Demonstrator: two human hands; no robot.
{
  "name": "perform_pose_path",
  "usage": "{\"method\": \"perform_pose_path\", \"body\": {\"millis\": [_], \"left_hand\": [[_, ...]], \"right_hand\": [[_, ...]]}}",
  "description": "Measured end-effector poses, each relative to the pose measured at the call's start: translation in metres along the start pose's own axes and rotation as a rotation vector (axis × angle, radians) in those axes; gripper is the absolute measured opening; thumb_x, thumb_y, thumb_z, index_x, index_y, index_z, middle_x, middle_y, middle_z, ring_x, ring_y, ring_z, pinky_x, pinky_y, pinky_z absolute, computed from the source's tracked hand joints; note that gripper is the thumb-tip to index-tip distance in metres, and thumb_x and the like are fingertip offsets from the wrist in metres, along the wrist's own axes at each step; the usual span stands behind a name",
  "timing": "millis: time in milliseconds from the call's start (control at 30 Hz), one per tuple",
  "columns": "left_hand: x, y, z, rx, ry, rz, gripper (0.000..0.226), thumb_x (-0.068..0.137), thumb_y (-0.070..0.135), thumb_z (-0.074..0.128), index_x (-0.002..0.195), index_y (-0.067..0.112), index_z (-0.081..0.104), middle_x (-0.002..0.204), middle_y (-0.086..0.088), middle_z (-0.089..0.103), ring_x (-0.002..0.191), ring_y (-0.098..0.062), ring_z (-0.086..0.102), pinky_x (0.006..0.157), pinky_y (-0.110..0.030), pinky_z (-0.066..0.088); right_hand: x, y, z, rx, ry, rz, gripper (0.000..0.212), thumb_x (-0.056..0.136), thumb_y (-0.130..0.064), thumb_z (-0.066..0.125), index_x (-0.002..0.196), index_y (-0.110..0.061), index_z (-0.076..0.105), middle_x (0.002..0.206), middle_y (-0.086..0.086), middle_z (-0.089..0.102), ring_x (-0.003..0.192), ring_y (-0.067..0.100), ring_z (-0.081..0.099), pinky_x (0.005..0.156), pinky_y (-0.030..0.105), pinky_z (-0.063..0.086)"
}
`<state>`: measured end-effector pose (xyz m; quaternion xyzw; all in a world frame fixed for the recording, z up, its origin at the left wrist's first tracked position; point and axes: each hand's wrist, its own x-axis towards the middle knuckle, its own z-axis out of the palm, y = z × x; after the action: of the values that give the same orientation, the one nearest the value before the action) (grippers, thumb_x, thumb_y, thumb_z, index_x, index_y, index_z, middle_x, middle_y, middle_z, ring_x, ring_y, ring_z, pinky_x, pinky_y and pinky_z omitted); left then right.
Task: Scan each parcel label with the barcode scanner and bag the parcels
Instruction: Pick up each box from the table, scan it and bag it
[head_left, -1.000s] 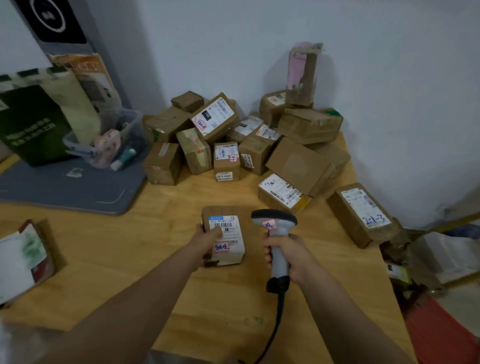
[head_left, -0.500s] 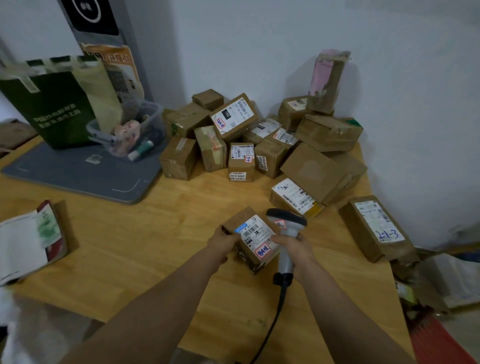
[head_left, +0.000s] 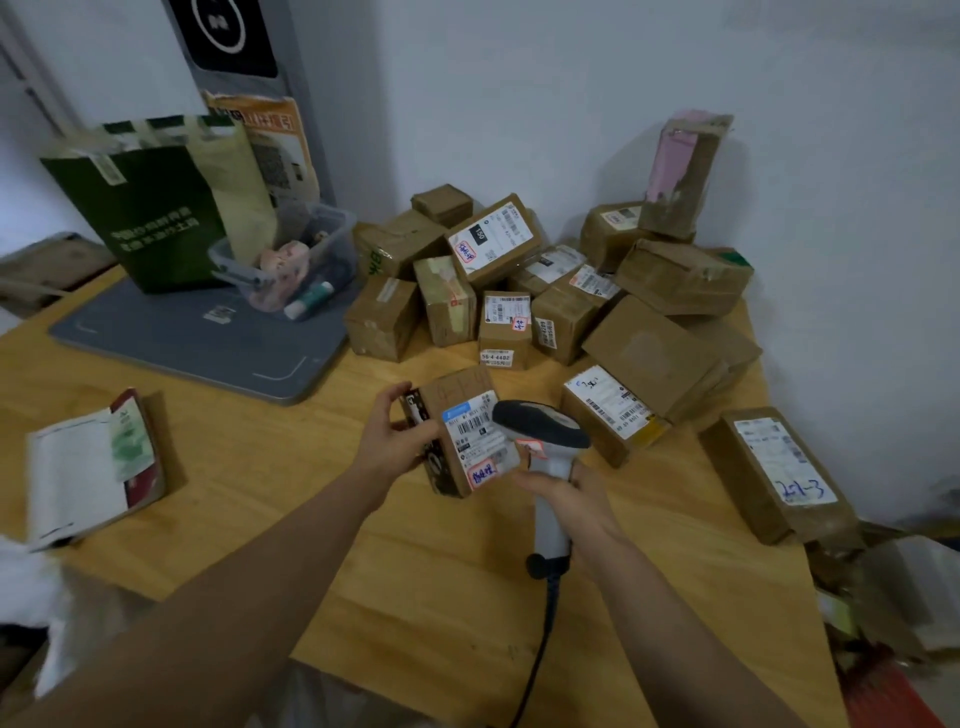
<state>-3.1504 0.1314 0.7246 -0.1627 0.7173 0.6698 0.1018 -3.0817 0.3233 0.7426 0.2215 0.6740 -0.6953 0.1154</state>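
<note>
My left hand (head_left: 390, 439) grips a small brown parcel (head_left: 460, 434) by its left side and holds it tilted above the wooden table (head_left: 441, 597). Its white barcode label with a pink sticker faces up and right. My right hand (head_left: 563, 491) grips the handle of a grey barcode scanner (head_left: 540, 431). The scanner's dark head sits right beside the label. Its black cable runs down toward the table's near edge. A pile of several brown parcels (head_left: 566, 291) lies against the back wall.
A grey tray (head_left: 202, 353) at the back left holds a green paper bag (head_left: 150, 208) and a clear plastic bin (head_left: 291, 260). A flat packet (head_left: 93, 467) lies at the left. One long parcel (head_left: 776, 473) marked in blue sits near the right edge. White plastic shows at the lower left.
My left hand has lifted the parcel off the table and turned it, so the label tilts toward the scanner. The scanner head has come closer to the label.
</note>
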Motion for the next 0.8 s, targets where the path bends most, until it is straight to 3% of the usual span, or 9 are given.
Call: {"method": "perform_pose_path", "body": {"millis": [67,167,433,534,800], "left_hand": [[0.007,0.006,-0.016,0.067,0.043,0.055,0.076,0.077,0.012,0.077,0.139,0.029,0.036,0.102,-0.006,0.060,0.095,-0.019,0.060,0.084,-0.039,0.054],[0.013,0.008,-0.039,0.112,0.109,0.077,0.091,0.074,0.010,0.078,0.147,0.022,0.027,0.109,-0.011,0.062,0.102,-0.026,0.061,0.095,-0.049,0.051],[0.017,0.004,-0.077,0.100,0.193,0.111,0.095,0.071,0.008,0.079,0.149,0.016,0.025,0.118,-0.005,0.055,0.111,-0.025,0.057,0.096,-0.050,0.050],[0.018,0.002,-0.085,0.085,0.210,0.120,0.103,0.060,0.018,0.082,0.147,0.019,0.027,0.123,-0.009,0.058,0.112,-0.027,0.059,0.095,-0.051,0.051],[0.019,-0.002,-0.100,0.078,0.232,0.133,0.094,0.070,0.010,0.080,0.147,0.018,0.026,0.130,-0.014,0.055,0.116,-0.031,0.056,0.098,-0.052,0.048]], "right_hand": [[-0.007,-0.003,0.009,-0.048,-0.093,-0.002,0.018,0.080,-0.013,0.074,0.091,-0.004,0.063,0.075,0.013,0.067,0.062,0.022,0.062,0.055,0.031,0.051],[-0.014,-0.004,0.018,-0.130,-0.152,-0.030,0.015,0.082,-0.007,0.070,0.074,-0.003,0.058,0.058,0.011,0.056,0.044,0.018,0.049,0.043,0.026,0.042],[-0.019,-0.009,0.035,-0.264,-0.218,-0.080,0.012,0.079,0.000,0.068,0.072,-0.002,0.058,0.052,0.008,0.051,0.038,0.015,0.046,0.041,0.025,0.040],[-0.018,-0.008,0.041,-0.296,-0.226,-0.097,0.013,0.078,0.000,0.068,0.072,-0.003,0.058,0.050,0.006,0.050,0.037,0.013,0.045,0.042,0.025,0.039],[-0.021,-0.013,0.050,-0.320,-0.240,-0.083,0.011,0.080,0.001,0.067,0.078,-0.003,0.057,0.052,0.009,0.050,0.036,0.014,0.045,0.039,0.024,0.040]]}}
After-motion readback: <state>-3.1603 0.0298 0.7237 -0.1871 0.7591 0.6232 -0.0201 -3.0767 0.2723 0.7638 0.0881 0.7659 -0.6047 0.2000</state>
